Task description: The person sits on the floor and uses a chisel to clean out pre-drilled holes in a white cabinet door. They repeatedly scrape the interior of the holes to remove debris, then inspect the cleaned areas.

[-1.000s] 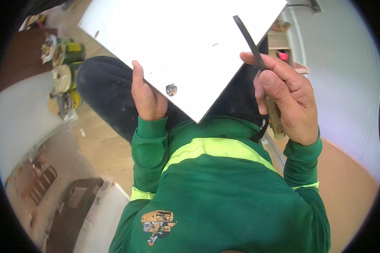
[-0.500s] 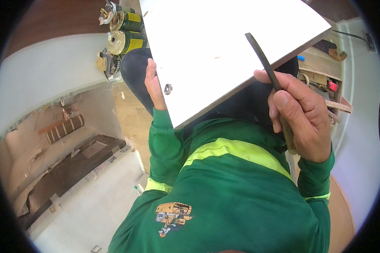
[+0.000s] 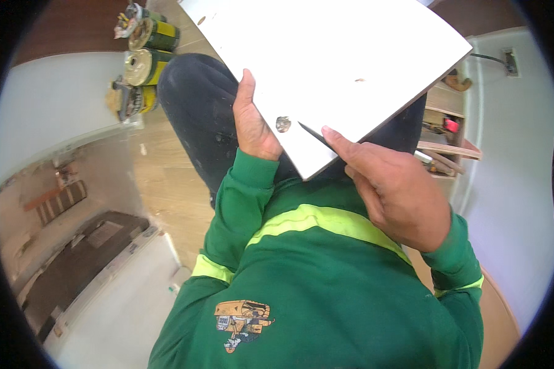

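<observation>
A white board with a dark edge lies tilted across my lap. My left hand grips its left edge, thumb up along the side and the other fingers hidden beneath. Close to that hand is a round recess in the board, rough inside. My right hand is closed round a narrow dark chisel, forefinger stretched along the blade. The tip points at the recess and lies just right of its rim; whether it touches the board I cannot tell. The handle is hidden in my palm.
Several green and yellow cans stand on the wooden floor at the far left. On the right is a wooden tool box with assorted tools. A cable comes out of the right wall. A dark-topped ledge runs along the left.
My right hand has swung the chisel from pointing up and away over the board down to the recess. The board's near corner has shifted right, and my left hand with it.
</observation>
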The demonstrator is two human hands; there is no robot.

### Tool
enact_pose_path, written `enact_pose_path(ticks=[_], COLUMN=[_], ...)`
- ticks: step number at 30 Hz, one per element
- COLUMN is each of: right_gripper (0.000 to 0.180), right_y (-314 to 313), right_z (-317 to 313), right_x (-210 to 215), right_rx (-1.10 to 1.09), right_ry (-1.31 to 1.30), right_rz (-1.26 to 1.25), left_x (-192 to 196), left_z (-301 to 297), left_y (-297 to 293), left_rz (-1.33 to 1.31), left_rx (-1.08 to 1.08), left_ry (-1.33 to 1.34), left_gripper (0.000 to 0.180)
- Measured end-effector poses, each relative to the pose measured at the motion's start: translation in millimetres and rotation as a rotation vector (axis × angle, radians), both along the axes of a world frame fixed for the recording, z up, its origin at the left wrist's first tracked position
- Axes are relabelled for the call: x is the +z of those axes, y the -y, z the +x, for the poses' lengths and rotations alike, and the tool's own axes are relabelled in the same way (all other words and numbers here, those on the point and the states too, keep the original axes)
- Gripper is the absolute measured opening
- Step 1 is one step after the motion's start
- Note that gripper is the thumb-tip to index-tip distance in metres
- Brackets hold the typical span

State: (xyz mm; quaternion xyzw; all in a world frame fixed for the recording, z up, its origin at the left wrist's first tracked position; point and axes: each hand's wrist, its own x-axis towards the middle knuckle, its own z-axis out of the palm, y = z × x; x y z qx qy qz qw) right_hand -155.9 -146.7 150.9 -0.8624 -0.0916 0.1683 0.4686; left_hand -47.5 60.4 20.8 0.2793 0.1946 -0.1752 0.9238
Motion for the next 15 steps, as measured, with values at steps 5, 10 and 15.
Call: enact_pose_path(ticks=[5,10,15], right_gripper=[0.057,0.061,0.077], right_y=[-4.7,-0.3,-6.4], right_z=[1.1,6.3,14.4], right_x=[-9.9,-18.6,-24.1], right_rx=[0.005,-0.007,-0.066], right_ry=[-0.114,-0.240,-0.351], right_rz=[-0.358,-0.398,-0.296], left_x=[-29.6,-47.7,-52.7], left_z=[-1.4,-5.0,-1.9], left_y=[35.7,49.3,49.0], left_rz=[-0.283,-0.351,-0.360], left_rx=[-0.090,-0.117,-0.135], left_ry=[-0.064,-0.094,-0.105], left_gripper=[0.066,0.066,0.066])
